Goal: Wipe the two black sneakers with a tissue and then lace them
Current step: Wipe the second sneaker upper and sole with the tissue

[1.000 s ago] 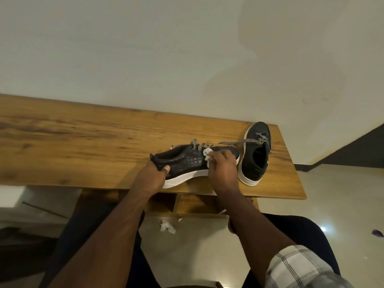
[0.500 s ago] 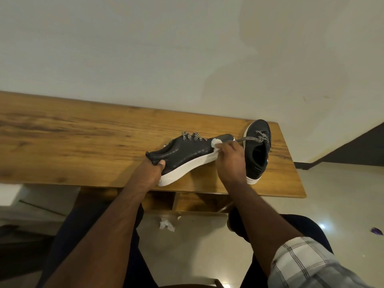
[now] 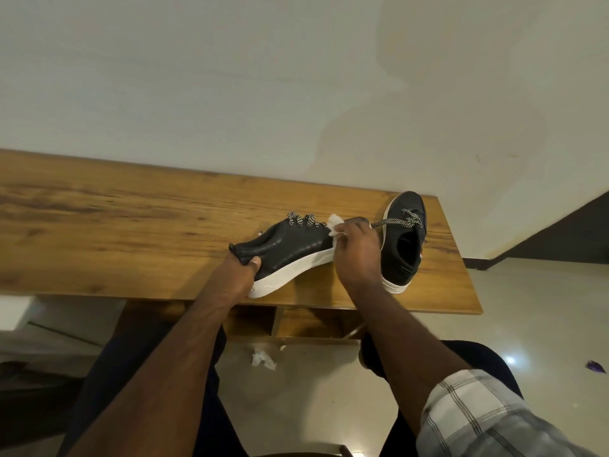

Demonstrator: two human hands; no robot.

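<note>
- held sneaker (image 3: 296, 249): black upper, white sole, tilted on its side near the front edge of the wooden table (image 3: 115, 225), heel toward the person, toe pointing away and right; whether the sole edge touches the table or is lifted clear can't be told
- its lace (image 3: 301, 220): black-and-white patterned, threaded through the upper eyelets, with one end running right toward the second shoe
- tissue (image 3: 334, 222): white, crumpled, pressed against the toe end of the held sneaker; part of it is hidden under the fingers
- right hand (image 3: 357, 255): fingers curled round the tissue, pinching it onto the toe area, with the back of the hand facing the camera
- left hand (image 3: 239, 275): grips the heel, with the thumb over the collar edge and the fingers wrapped under the back of the sole
- second sneaker (image 3: 402, 245): same black and white, resting on the table near the right end, just beside the right hand, opening up, toe away from the person; its patterned lace (image 3: 408, 221) is bunched loosely over the tongue
- plaid sleeve (image 3: 487, 420): rolled up on the right forearm; left forearm bare
- under the table: a crumpled white scrap (image 3: 263, 361) lies on the pale floor (image 3: 313, 400) between the knees
- small purple object (image 3: 595, 367) on the floor at far right, too small to identify
- plain pale wall (image 3: 230, 77) behind the table
</note>
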